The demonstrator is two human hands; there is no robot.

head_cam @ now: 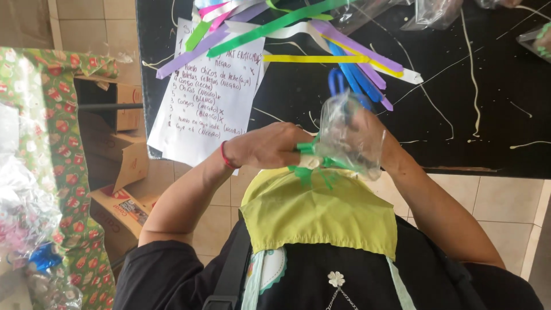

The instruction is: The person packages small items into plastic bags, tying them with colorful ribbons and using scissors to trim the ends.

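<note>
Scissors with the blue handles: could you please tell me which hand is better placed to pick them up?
Probably the right hand: the scissors lie on the table just beyond it, while the left hand pinches the green ribbon at the clear bag's neck.

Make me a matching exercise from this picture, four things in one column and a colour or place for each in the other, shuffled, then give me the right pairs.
Things
1. clear plastic bag
2. handwritten paper sheet
3. scissors handle
4. wristband

Colour or place
A. blue, on the black table just beyond the hands
B. red, on the left hand
C. white, lying at the table's edge under the ribbon strips
D. held between both hands, with the right hand behind it and green ribbon at its neck

Pairs: 1-D, 2-C, 3-A, 4-B
</note>
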